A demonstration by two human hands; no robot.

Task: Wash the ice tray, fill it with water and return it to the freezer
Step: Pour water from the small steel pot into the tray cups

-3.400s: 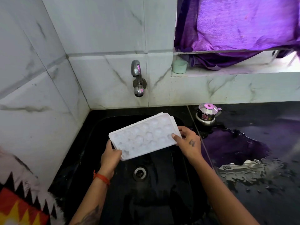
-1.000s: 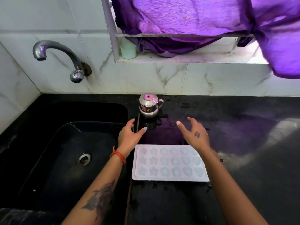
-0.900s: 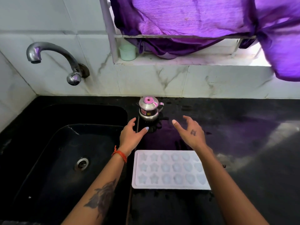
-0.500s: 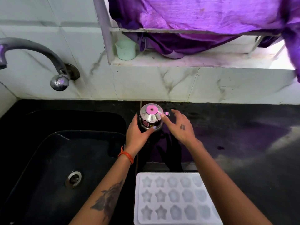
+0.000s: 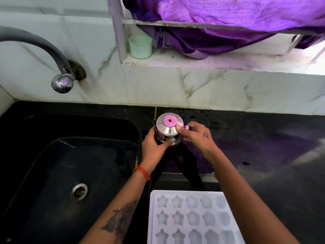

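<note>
The white ice tray (image 5: 190, 217) with star and flower moulds lies flat on the black counter (image 5: 263, 147), close to me and right of the sink. Farther back stands a small steel pot (image 5: 169, 128) with a pink-topped lid. My left hand (image 5: 154, 147) wraps around the pot's body from the left. My right hand (image 5: 197, 136) holds its handle side, thumb resting on the lid's rim. My right forearm covers the tray's right end.
The black sink (image 5: 70, 173) with a steel drain (image 5: 78, 191) takes up the left. A steel tap (image 5: 59, 74) juts from the marble wall above it. A pale green cup (image 5: 140, 46) sits on the window ledge under a purple curtain (image 5: 228, 20).
The tray went from my hands over the sink to the counter. Both hands then reached forward and closed on the steel pot; my view has moved closer.
</note>
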